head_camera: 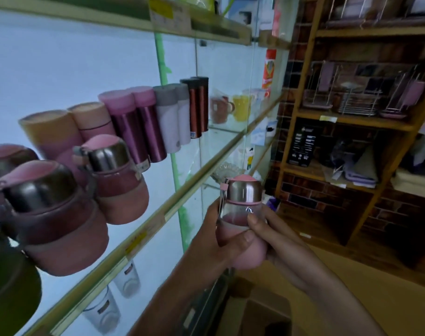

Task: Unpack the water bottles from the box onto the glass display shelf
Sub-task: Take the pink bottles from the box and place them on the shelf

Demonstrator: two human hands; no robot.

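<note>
The glass display shelf (194,182) runs away to the right, its front rim slanting across the view. A wooden rack (352,122) stands against a brick wall (400,214) on the right, with open floor between. On the shelf, a row of flasks (134,122) stands at the back and two pink steel-capped bottles (114,170) nearer, with bare glass towards the rim. The box (262,311) sits open below. The water bottle (240,214) is held in front of the rim, off the glass, long axis upright, steel cap up. Left hand (214,229) and right hand (279,234) both keep a grip round its pink lower body.
</note>
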